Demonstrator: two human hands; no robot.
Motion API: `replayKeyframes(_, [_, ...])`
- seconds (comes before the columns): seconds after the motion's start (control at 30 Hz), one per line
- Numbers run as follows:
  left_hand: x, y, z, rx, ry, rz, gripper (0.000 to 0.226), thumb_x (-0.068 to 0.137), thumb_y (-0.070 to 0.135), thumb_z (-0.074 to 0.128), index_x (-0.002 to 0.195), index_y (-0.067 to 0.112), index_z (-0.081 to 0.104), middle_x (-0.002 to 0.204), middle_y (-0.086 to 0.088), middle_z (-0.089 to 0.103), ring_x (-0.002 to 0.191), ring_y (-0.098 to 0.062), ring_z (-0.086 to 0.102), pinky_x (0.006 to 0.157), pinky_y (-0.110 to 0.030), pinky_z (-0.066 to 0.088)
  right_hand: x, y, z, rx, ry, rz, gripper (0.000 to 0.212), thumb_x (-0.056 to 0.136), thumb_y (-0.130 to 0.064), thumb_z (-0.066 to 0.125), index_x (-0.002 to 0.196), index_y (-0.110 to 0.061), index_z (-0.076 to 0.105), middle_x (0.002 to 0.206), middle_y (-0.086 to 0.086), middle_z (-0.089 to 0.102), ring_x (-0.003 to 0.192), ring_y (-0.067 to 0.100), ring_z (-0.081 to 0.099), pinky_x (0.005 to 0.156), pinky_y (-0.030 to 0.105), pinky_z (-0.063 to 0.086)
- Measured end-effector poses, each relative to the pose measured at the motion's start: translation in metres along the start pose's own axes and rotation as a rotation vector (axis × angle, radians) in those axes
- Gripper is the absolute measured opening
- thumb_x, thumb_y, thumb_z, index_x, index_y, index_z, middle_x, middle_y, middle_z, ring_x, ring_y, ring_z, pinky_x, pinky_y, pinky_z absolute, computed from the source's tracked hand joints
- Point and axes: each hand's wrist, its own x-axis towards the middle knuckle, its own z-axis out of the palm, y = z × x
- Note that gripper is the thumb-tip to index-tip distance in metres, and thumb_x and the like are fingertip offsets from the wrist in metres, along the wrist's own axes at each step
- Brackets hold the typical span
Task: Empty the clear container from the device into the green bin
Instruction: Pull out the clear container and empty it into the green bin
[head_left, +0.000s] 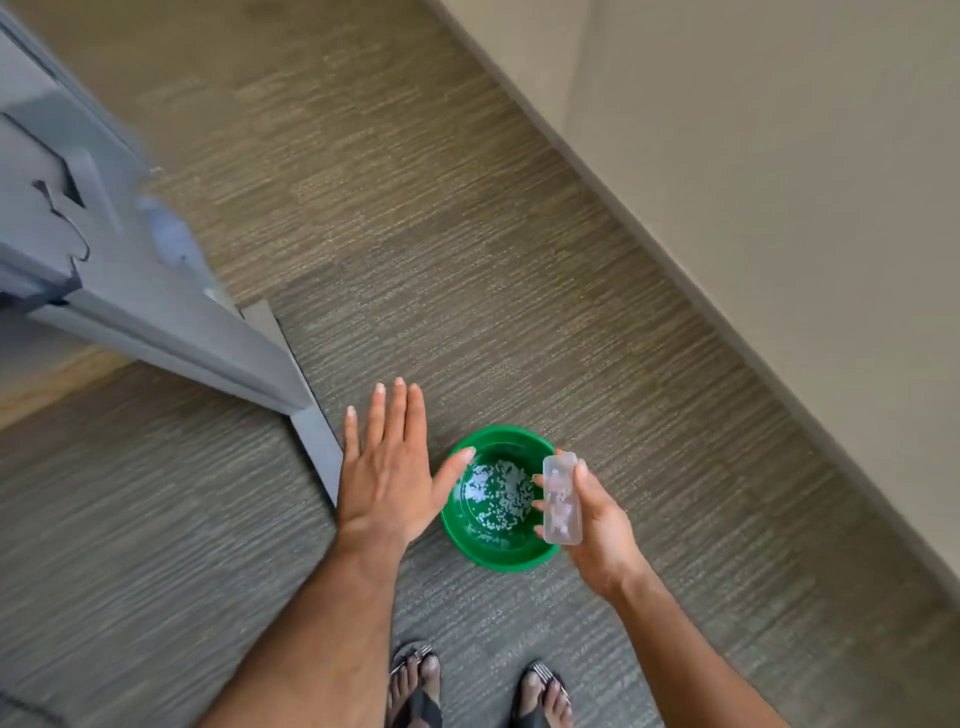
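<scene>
A round green bin (519, 558) stands on the carpet just ahead of my feet, with small white bits scattered over its bottom. My right hand (597, 530) grips a small clear rectangular container (561, 499) upright above the bin's right rim; a few pale bits show inside it. My left hand (387, 467) is flat, fingers spread, palm down, hovering at the bin's left rim with the thumb over it. It holds nothing.
A grey device or cabinet (104, 244) with an angled panel fills the left side, its corner reaching the floor near my left hand. A beige wall (779, 182) runs diagonally along the right. My sandalled feet (478, 691) are at the bottom edge.
</scene>
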Motion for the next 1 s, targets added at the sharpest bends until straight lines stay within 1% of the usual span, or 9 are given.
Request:
replayKeyframes(0.07, [0.006,-0.002,0.006,0.009,0.005,0.015,0.099,0.087,0.078,0.009,0.157,0.010,-0.004,0.168,-0.011,-0.003,0.155,-0.027,-0.006,0.126,-0.056,0.007,0.013,0.008,0.000,-0.177,0.058,-0.069,0.049,0.095,-0.049,0.055,0.140,-0.030,0.053,0.131,-0.002,0.065,0.119,0.023,0.063,0.104,0.058,0.048])
replayKeyframes(0.17, [0.011,-0.005,0.011,0.023,-0.013,0.007,0.099,0.087,0.077,0.011,0.157,0.009,-0.005,0.168,-0.011,-0.004,0.155,-0.028,-0.007,0.126,-0.057,0.005,0.023,0.015,0.009,-0.519,0.112,-0.140,0.071,0.086,-0.049,0.069,0.146,-0.022,0.042,0.122,-0.005,0.065,0.112,0.015,0.065,0.105,0.050,0.050])
replayKeyframes(0.23, [0.010,-0.004,0.016,0.019,-0.025,0.006,0.098,0.088,0.077,0.013,0.157,0.010,-0.005,0.168,-0.011,-0.005,0.155,-0.027,-0.008,0.126,-0.057,0.004,0.027,0.021,0.016,-0.834,0.174,-0.247,0.084,0.081,-0.062,0.068,0.148,-0.018,0.042,0.123,-0.002,0.067,0.111,0.017,0.066,0.100,0.046,0.053])
replayKeyframes(0.3, [0.009,-0.002,0.018,0.013,-0.023,0.009,0.098,0.089,0.077,0.015,0.157,0.010,-0.005,0.168,-0.011,-0.005,0.155,-0.027,-0.009,0.126,-0.057,0.005,0.026,0.026,0.023,-1.055,0.213,-0.317,0.094,0.075,-0.078,0.059,0.147,-0.020,0.041,0.135,0.001,0.063,0.122,0.020,0.061,0.100,0.046,0.053])
replayKeyframes(0.43, [0.007,0.000,0.019,0.020,-0.018,0.019,0.097,0.090,0.075,0.020,0.157,0.008,-0.003,0.167,-0.013,-0.003,0.155,-0.028,-0.006,0.125,-0.058,0.007,0.016,0.024,0.037,-1.203,0.297,-0.315,0.095,0.082,-0.063,0.065,0.155,-0.017,0.026,0.152,0.005,0.046,0.138,0.023,0.047,0.109,0.046,0.048])
replayKeyframes(0.63, [0.006,0.004,0.015,0.031,-0.022,0.028,0.096,0.092,0.075,0.021,0.156,0.009,-0.005,0.167,-0.013,-0.004,0.155,-0.029,-0.007,0.125,-0.058,0.006,0.011,0.023,0.038,-1.269,0.340,-0.332,0.087,0.081,-0.061,0.067,0.150,-0.020,0.034,0.146,0.003,0.050,0.133,0.022,0.050,0.105,0.043,0.050])
replayKeyframes(0.83, [0.007,0.006,0.006,0.028,-0.006,0.039,0.097,0.091,0.075,0.021,0.157,0.009,-0.003,0.168,-0.012,-0.002,0.155,-0.029,-0.005,0.125,-0.058,0.006,0.007,0.018,0.036,-1.206,0.356,-0.405,0.086,0.079,-0.059,0.071,0.149,-0.019,0.039,0.142,0.003,0.053,0.130,0.023,0.052,0.105,0.042,0.050])
replayKeyframes(0.93, [0.006,0.008,-0.004,0.017,0.018,0.054,0.097,0.089,0.076,0.018,0.157,0.009,-0.001,0.168,-0.011,-0.001,0.155,-0.028,-0.004,0.125,-0.058,0.006,0.002,0.010,0.034,-1.022,0.325,-0.431,0.084,0.077,-0.059,0.073,0.145,-0.017,0.048,0.135,0.001,0.060,0.122,0.021,0.059,0.104,0.041,0.050])
replayKeyframes(1.0, [0.003,0.009,-0.014,0.023,0.045,0.061,0.098,0.087,0.078,0.009,0.157,0.010,0.000,0.168,-0.011,0.000,0.155,-0.028,-0.003,0.125,-0.058,0.006,-0.009,-0.001,0.037,-0.713,0.240,-0.348,0.073,0.078,-0.051,0.077,0.140,-0.020,0.055,0.125,-0.001,0.067,0.109,0.017,0.067,0.096,0.041,0.057])
